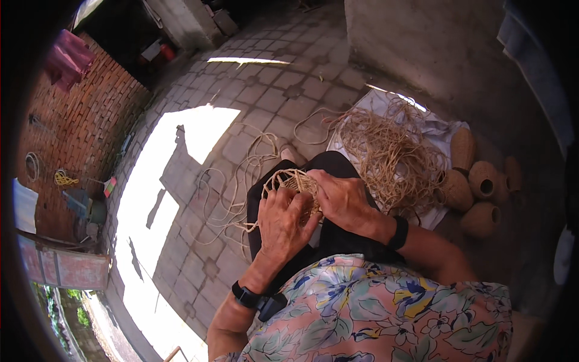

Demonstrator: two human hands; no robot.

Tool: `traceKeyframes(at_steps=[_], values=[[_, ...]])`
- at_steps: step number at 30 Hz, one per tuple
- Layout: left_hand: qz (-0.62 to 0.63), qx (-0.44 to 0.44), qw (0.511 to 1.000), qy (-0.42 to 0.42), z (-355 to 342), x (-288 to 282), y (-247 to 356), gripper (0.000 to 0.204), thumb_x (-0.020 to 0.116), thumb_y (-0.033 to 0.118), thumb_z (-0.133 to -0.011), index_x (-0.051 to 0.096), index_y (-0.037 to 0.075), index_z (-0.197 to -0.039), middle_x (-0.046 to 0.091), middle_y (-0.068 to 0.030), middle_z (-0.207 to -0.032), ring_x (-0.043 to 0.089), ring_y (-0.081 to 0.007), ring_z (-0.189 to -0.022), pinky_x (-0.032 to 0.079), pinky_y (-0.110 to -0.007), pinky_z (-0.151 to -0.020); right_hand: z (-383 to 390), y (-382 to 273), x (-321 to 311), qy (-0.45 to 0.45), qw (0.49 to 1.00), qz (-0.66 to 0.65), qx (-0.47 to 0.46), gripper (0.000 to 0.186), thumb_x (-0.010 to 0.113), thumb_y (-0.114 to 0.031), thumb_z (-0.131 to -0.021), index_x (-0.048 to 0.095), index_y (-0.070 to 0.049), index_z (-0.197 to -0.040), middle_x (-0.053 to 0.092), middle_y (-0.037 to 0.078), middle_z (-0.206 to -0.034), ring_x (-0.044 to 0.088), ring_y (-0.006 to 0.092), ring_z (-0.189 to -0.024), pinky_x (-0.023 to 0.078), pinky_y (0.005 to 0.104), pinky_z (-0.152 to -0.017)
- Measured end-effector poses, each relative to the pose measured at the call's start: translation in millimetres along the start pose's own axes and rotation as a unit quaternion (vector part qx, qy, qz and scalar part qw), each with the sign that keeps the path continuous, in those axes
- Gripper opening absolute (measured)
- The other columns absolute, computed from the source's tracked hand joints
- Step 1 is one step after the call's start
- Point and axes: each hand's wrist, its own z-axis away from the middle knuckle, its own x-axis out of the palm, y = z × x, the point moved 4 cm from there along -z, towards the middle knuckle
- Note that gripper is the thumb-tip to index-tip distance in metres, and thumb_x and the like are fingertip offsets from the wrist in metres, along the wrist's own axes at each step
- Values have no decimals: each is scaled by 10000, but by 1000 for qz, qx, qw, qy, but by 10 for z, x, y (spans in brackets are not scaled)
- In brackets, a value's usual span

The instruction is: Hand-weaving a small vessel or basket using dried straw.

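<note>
On my lap rests a partly woven basket (288, 178) of tan straw cord, its open loops showing along the far rim. My left hand (282, 220) lies over its near left side with the fingers curled onto the weave. At the basket's right edge, my right hand (341, 199) pinches the rim or a strand there; the fingertips are partly hidden. Loose cord (232, 193) trails from the basket down to the ground on the left.
A large tangled heap of straw cord (392, 154) lies on a white sheet (437, 130) to the right. Beyond it sit several finished woven pots (482, 180). Paving bricks (265, 93) cover the ground. A brick wall (90, 114) stands left, a plastered wall (422, 48) at the far right.
</note>
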Motion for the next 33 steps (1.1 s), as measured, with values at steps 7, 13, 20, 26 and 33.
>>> traceKeyframes(at_steps=[7,13,20,26,33], values=[[69,-6,996,55,2,121,-116,265,796,202,-671,683,142,-903,570,-41,-902,540,-253,-859,395,-402,-745,83,300,-16,-40,726,-615,306,384,650,-85,-864,491,-22,-1208,671,100,-888,562,107,-573,448,235,-519],[50,23,998,24,-35,105,-57,280,802,193,-682,693,147,-935,582,-32,-891,549,-241,-863,393,-386,-751,74,554,-332,-199,677,-649,285,525,664,-141,-836,428,-10,-1285,632,76,-901,430,46,-576,368,190,-531],[38,21,999,20,-4,99,-29,282,807,186,-675,701,163,-935,583,-28,-897,529,-234,-837,372,-389,-748,41,373,-61,-130,926,-214,283,218,606,-81,-874,542,-29,-1076,485,-37,-604,480,53,-559,399,245,-514],[34,17,999,21,12,92,-62,278,792,203,-690,708,153,-951,578,-38,-914,514,-244,-871,361,-401,-779,288,1098,-56,42,905,-274,322,156,572,-58,-872,560,-17,-1022,588,23,-693,542,92,-615,447,276,-565],[38,14,999,14,8,114,-79,267,785,188,-695,705,140,-946,578,-45,-911,516,-246,-883,363,-402,-795,-259,706,-627,-26,993,-97,67,377,697,-267,-830,631,-56,-1136,584,107,-1106,540,230,-1103,413,401,-944]])
